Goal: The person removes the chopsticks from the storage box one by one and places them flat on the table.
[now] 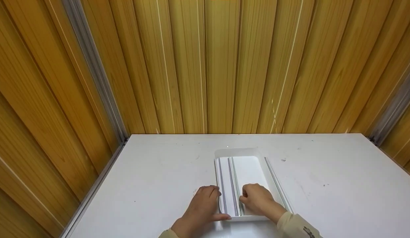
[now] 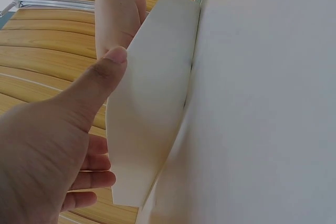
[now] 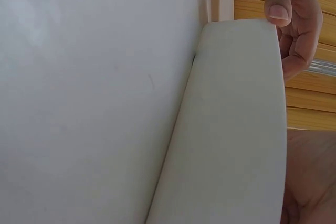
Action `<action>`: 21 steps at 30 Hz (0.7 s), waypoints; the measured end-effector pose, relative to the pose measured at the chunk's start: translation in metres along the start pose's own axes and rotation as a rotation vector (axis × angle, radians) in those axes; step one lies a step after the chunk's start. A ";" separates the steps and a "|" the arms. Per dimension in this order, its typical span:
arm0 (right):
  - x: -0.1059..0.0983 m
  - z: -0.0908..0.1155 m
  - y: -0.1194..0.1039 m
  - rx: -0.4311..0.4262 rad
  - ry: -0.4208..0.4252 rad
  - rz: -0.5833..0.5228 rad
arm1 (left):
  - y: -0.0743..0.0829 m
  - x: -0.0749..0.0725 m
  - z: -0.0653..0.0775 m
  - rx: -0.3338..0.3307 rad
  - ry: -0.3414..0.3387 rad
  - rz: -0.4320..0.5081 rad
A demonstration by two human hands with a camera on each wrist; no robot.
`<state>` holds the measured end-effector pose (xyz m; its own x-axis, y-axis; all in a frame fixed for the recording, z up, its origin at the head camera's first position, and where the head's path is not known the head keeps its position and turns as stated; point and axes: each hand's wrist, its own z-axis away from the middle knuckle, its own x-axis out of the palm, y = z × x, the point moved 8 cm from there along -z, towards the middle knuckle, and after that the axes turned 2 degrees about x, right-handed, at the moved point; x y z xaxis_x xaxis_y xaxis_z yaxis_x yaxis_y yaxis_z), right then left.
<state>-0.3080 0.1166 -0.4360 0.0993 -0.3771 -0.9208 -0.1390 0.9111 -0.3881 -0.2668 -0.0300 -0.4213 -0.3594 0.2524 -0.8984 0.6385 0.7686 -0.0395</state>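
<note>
A white rectangular tray (image 1: 252, 165) lies on the table, with thin upright divider strips (image 1: 226, 185) running lengthwise in its left half. My left hand (image 1: 205, 201) grips the tray's near left corner, thumb along the near wall and fingers by the left side. In the left wrist view, the thumb of this left hand (image 2: 58, 140) touches the rim of the white wall (image 2: 152, 87). Inside the tray, my right hand (image 1: 257, 198) has curled fingers and seems to pinch the greenish rightmost divider (image 1: 235, 172); its fingertips are partly hidden. The right wrist view shows the right hand (image 3: 310, 177) behind the wall.
Close along the tray's right side lies a long thin strip (image 1: 279, 185). The white table (image 1: 165, 165) bears small dark marks. Wood-patterned panels (image 1: 221, 66) stand behind the table, and a metal post (image 1: 95, 66) rises at its back left corner.
</note>
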 end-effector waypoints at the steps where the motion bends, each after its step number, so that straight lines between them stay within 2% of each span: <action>1: 0.000 0.000 0.000 0.000 0.000 0.002 | 0.000 0.000 0.000 -0.002 -0.004 0.001; 9: 0.004 0.000 0.000 -0.006 0.017 0.007 | 0.000 0.003 0.000 0.002 -0.034 -0.012; 16: 0.005 -0.003 0.000 0.001 0.023 0.025 | 0.001 0.001 0.000 0.015 0.006 -0.004; 21: 0.005 -0.003 0.000 0.001 0.003 0.039 | 0.002 0.000 0.000 0.041 0.038 -0.042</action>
<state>-0.3108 0.1135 -0.4410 0.0909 -0.3418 -0.9354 -0.1421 0.9252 -0.3519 -0.2650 -0.0287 -0.4210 -0.4113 0.2433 -0.8785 0.6495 0.7544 -0.0951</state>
